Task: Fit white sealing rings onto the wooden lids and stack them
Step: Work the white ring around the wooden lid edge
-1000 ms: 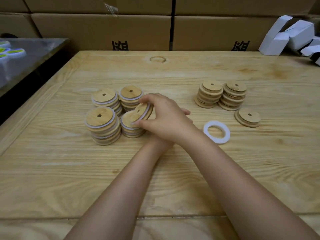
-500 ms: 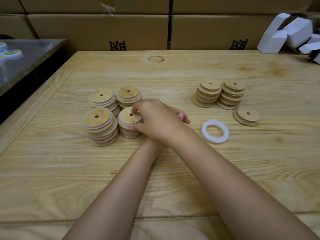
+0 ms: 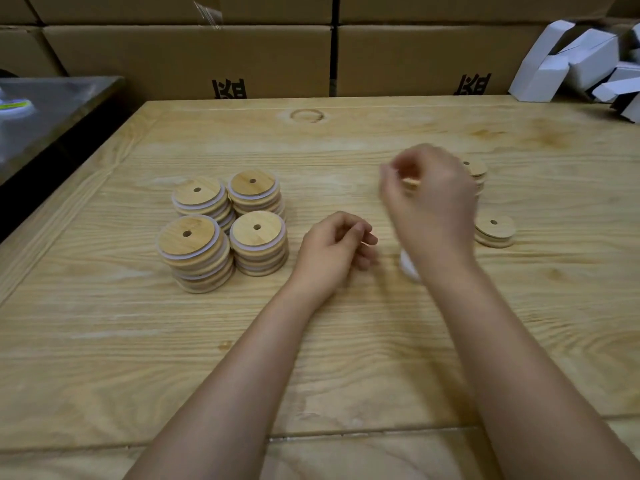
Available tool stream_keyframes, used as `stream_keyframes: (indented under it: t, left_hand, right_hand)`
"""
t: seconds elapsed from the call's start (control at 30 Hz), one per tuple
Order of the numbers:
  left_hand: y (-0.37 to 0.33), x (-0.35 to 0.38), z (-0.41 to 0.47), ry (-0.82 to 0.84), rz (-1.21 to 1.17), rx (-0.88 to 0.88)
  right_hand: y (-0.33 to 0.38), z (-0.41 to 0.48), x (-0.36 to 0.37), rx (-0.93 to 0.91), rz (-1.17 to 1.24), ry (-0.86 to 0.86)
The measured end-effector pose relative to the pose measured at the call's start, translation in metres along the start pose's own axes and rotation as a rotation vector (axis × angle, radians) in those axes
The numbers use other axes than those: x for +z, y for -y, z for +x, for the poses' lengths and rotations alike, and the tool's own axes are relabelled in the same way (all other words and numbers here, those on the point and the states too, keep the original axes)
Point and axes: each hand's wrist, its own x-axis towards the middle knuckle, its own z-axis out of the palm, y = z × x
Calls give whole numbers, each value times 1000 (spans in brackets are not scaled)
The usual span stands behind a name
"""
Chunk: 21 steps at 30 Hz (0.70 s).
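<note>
Four stacks of wooden lids with white rings stand at centre left; the front right stack (image 3: 258, 237) is nearest my hands. My left hand (image 3: 334, 251) rests on the table beside it, fingers loosely curled, holding nothing. My right hand (image 3: 429, 199) is blurred over the bare lids at the right, fingers curled, with a sliver of wood between thumb and fingers. One bare stack (image 3: 476, 168) peeks out behind it, and a low stack (image 3: 494, 228) lies to the right. A loose white ring (image 3: 408, 266) shows partly under my right wrist.
The wooden table (image 3: 311, 341) ends at a back edge along cardboard boxes (image 3: 194, 57). White folded cartons (image 3: 568, 60) lie at the back right. A dark metal surface (image 3: 48, 109) stands off the table's left side.
The lid went flat onto the front right ringed stack. My right hand then swung right, over the bare lids. My left hand pulled back from the stack and now lies idle.
</note>
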Motion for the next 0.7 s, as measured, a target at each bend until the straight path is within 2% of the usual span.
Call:
stream_keyframes:
  t: [0.1,0.2,0.33,0.57,0.7]
  left_hand:
    - [-4,-1,-3,-8,-37,-17]
    - [-6,-1,-3,-6,-48,-20]
    - [-8,-1,-4,-5,-50,-25]
    - [-9,-2,-4,-9,-49,-28]
    - [-9,-2,-3,-7,-78,-30]
  right_hand:
    - [-49,9,-24,216,-190,-65]
    - [-87,0,-31,423,-407,115]
    - [-109,-12,-25,541,-451,315]
    - [-111,-10,-25,535,-452,209]
    - [-101,-8,-31,496,-388,10]
